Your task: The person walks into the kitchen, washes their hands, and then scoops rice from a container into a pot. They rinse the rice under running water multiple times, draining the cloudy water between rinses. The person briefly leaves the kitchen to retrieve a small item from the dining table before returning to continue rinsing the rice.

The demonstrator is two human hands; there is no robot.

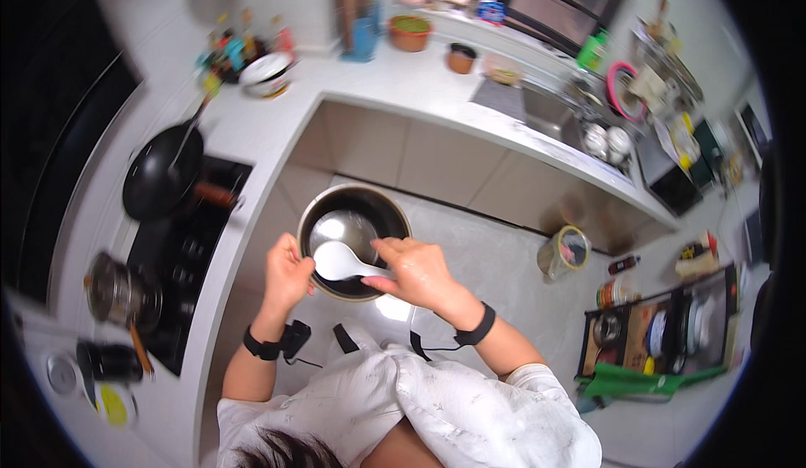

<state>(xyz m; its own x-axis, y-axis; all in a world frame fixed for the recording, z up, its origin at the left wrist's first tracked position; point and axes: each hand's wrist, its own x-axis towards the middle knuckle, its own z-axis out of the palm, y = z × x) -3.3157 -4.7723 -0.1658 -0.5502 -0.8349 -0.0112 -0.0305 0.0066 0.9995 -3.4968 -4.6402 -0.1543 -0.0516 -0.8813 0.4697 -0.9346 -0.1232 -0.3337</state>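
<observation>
A round metal pot (346, 216) with a dark inner wall is held in front of my body, above the floor. My left hand (289, 271) grips its left rim, thumb on top. In my right hand (415, 269) is the handle of a white rice paddle (337, 262). The paddle's broad end lies over the pot's opening, close to my left thumb. Fingers of my right hand also reach over the pot's right rim. The pot's bottom looks shiny; whether it holds water cannot be told.
To the left, a black wok (160, 172) and a glass-like pot (119, 292) stand on the black stove (182, 266). The white countertop (390, 90) bends round to the sink (548, 112). A waste bin (563, 254) stands on the floor, and a loaded rack (661, 329) is at right.
</observation>
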